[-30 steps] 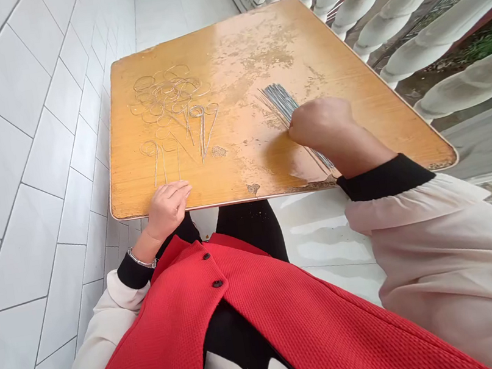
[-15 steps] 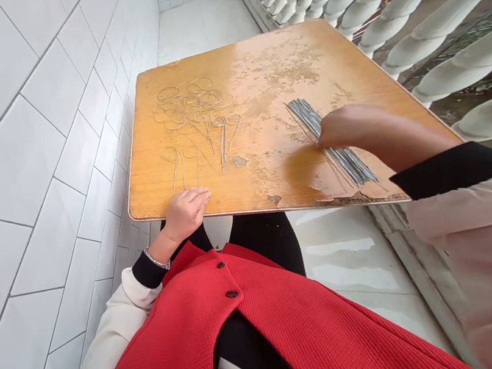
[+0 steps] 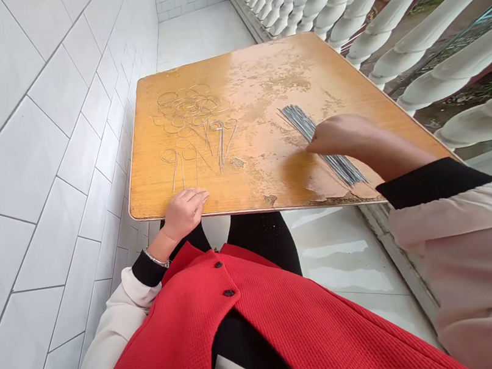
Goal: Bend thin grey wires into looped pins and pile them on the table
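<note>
Right hand (image 3: 338,137) first: it's curled into a loose fist, knuckles up, sitting right on top of a bundle of thin metal wires (image 3: 299,122), though I can't tell whether it actually has a grip on them. The bundle lies slantwise across the right half of the wooden board (image 3: 259,84), its wires fanning out past the hand on both sides, the lower ends running down toward the near edge. Over to the left hand (image 3: 184,214): fingers relaxed and slightly curled, holding nothing, resting at the near edge of the board towards the left corner. Just above those fingers, on the left half, sits a tangled cluster of wire loops (image 3: 191,109), with several bent hairpin-shaped wires (image 3: 221,142) lying below it and reaching toward the near edge. The board's varnish is worn and peeling in patches. A metal bangle (image 3: 156,258) circles the left wrist, and a red vest (image 3: 194,334) fills the bottom of the view. White tiles (image 3: 19,150) run up the left side, with white balusters (image 3: 388,21) along the right.
</note>
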`<state>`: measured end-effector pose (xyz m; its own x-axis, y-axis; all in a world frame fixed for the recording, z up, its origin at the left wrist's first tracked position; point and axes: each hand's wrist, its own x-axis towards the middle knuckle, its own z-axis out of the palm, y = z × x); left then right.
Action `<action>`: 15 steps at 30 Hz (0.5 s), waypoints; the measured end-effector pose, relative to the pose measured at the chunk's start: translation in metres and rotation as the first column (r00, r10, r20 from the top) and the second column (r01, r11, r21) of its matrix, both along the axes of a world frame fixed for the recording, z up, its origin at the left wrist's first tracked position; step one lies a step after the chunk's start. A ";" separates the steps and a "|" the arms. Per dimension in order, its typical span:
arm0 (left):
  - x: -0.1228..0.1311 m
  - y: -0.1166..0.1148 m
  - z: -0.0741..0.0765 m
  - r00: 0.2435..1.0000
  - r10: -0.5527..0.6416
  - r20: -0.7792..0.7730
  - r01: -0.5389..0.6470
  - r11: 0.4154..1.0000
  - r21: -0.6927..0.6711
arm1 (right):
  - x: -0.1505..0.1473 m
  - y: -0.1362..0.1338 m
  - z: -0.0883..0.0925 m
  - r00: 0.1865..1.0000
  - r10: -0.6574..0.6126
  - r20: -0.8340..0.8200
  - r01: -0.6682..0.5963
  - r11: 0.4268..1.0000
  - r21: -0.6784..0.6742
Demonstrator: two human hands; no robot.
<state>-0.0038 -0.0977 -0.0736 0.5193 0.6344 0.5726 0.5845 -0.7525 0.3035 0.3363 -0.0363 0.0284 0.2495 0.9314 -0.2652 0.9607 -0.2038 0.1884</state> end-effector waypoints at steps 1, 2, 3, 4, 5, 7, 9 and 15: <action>0.000 0.000 0.000 1.000 -0.002 0.003 0.002 1.000 -0.004 | 0.001 -0.001 0.002 1.000 -0.003 -0.008 0.003 1.000 0.023; 0.000 0.001 -0.001 1.000 -0.005 0.005 0.005 1.000 -0.008 | 0.001 -0.001 0.004 1.000 -0.006 -0.023 0.007 0.999 0.042; 0.000 0.001 -0.001 1.000 -0.008 0.008 0.008 1.000 -0.013 | 0.001 -0.002 0.006 0.999 -0.008 -0.052 0.011 0.999 0.050; 0.000 0.002 -0.002 1.000 -0.010 0.012 0.010 1.000 -0.016 | 0.000 -0.004 0.009 0.996 -0.023 -0.089 0.027 0.999 0.042; 0.000 0.002 -0.002 1.000 -0.010 0.015 0.010 1.000 -0.016 | 0.000 -0.005 0.012 0.990 -0.042 -0.136 0.047 0.999 0.027; 0.000 0.003 -0.002 1.000 -0.002 0.018 0.003 1.000 -0.010 | -0.002 -0.009 0.017 0.967 -0.090 -0.236 0.092 0.996 -0.005; 0.000 0.003 -0.001 1.000 -0.003 0.024 0.002 1.000 0.012 | -0.002 -0.013 0.019 0.939 -0.123 -0.320 0.126 0.992 -0.012; -0.001 0.005 0.002 0.999 -0.015 0.033 0.014 0.999 0.035 | 0.006 -0.014 0.014 0.902 -0.176 -0.394 0.212 0.976 0.050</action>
